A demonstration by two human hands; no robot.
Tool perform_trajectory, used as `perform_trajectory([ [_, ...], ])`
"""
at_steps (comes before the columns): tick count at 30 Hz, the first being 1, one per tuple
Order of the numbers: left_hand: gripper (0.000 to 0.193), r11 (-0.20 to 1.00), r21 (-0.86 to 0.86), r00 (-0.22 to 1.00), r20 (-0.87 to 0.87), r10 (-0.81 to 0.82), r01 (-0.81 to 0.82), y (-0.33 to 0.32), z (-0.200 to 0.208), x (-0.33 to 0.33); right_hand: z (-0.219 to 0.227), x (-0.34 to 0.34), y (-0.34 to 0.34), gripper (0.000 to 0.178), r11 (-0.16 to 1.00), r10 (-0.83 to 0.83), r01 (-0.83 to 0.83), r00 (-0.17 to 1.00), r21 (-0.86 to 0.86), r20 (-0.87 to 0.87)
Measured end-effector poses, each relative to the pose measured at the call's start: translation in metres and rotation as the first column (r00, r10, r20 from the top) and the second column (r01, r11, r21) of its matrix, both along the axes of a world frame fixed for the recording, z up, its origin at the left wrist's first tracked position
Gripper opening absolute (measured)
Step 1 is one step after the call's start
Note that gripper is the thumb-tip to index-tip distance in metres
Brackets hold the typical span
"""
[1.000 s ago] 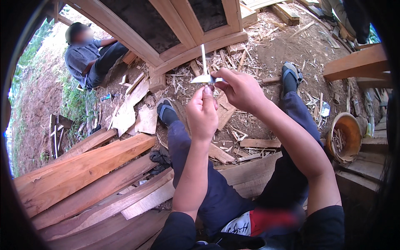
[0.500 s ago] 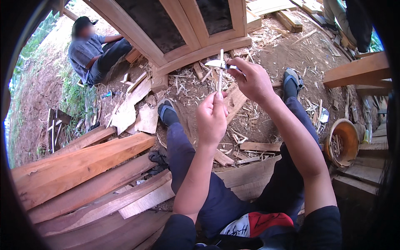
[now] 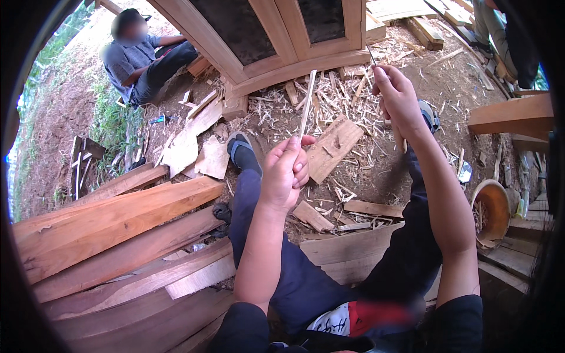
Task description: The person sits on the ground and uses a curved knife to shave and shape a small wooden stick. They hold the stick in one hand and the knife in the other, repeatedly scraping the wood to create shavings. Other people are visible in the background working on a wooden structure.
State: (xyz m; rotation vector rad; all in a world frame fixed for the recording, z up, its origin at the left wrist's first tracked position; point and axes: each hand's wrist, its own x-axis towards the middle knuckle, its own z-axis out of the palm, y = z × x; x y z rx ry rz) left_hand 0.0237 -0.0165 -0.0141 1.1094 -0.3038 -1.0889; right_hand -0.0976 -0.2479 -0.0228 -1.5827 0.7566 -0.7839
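In front of me my left hand [image 3: 283, 169] is closed with the thumb pressed on the lower end of a thin pale wooden stick [image 3: 307, 103], which stands nearly upright. To the right and a little higher, my right hand [image 3: 399, 97] is wrapped round a knife. Its narrow blade [image 3: 371, 56] shows almost edge-on past the fingertips, and much of the handle is hidden in the fist. Knife and stick are apart. On the ground beyond my left hand lies a short flat wooden block [image 3: 335, 149].
A wooden panelled door [image 3: 306, 66] stands ahead, with shavings [image 3: 347, 106] scattered below it. Long beams [image 3: 118, 217] lie at left. An orange bucket [image 3: 493, 213] sits at right. One person [image 3: 135, 65] sits at far left; another's legs [image 3: 494, 32] show at far right.
My right hand has moved the knife off the stick, to the right. The left hand has shifted slightly left and lower, still gripping the stick.
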Motion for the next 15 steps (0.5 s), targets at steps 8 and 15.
perform_trajectory([
  [8,0.030,0.993,-0.029,0.993,-0.025,-0.115,0.114,-0.006,0.011,-0.006,0.027,-0.002,0.029,0.037,0.897,0.255,-0.254,0.966,0.361,0.045],
  [15,0.024,0.989,0.076,0.884,0.443,-0.148,0.128,0.018,0.000,0.001,0.050,0.010,0.078,0.028,0.910,0.144,-0.101,0.986,0.403,-0.077],
])
